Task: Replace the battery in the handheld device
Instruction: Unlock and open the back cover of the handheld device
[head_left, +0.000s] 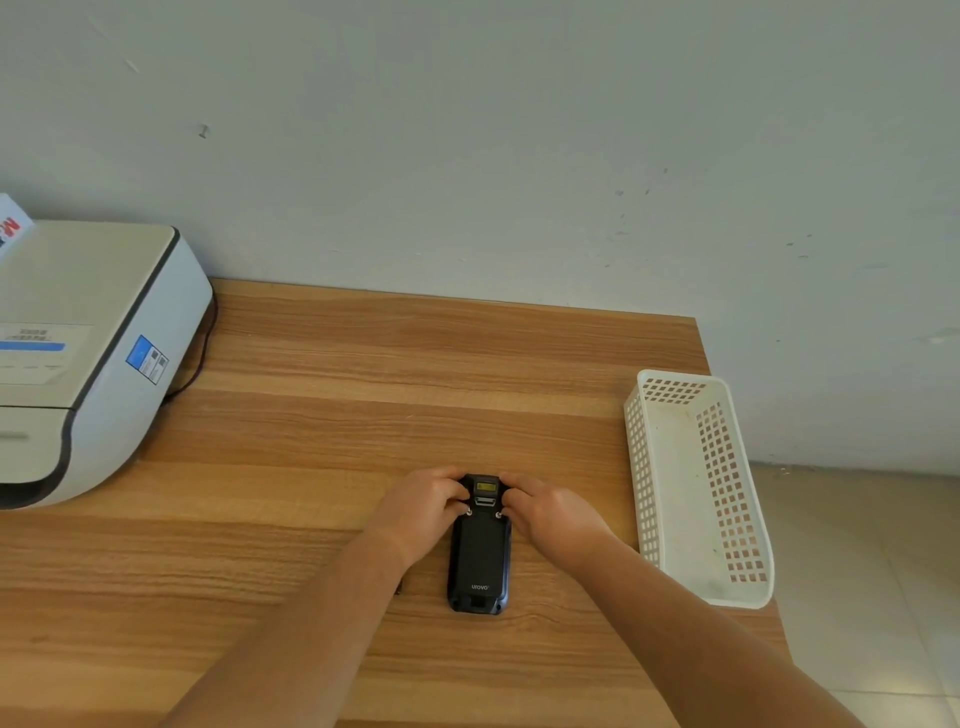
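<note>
A black handheld device (479, 558) lies face down on the wooden table (363, 374), its back cover up and its scanner end pointing away from me. My left hand (423, 514) grips the far end of the device from the left, thumb by the left cover latch. On the other side, my right hand (548, 517) holds the same end, thumb by the right latch. The back cover looks closed and no battery is in sight. A small dark object peeks out just left of the device, mostly hidden by my left forearm.
A white perforated plastic basket (727, 467) stands at the table's right edge, with nothing in it. A large white printer (88, 358) occupies the left back corner, a dark cable behind it. A wall runs along the table's far edge; tiled floor lies to the right.
</note>
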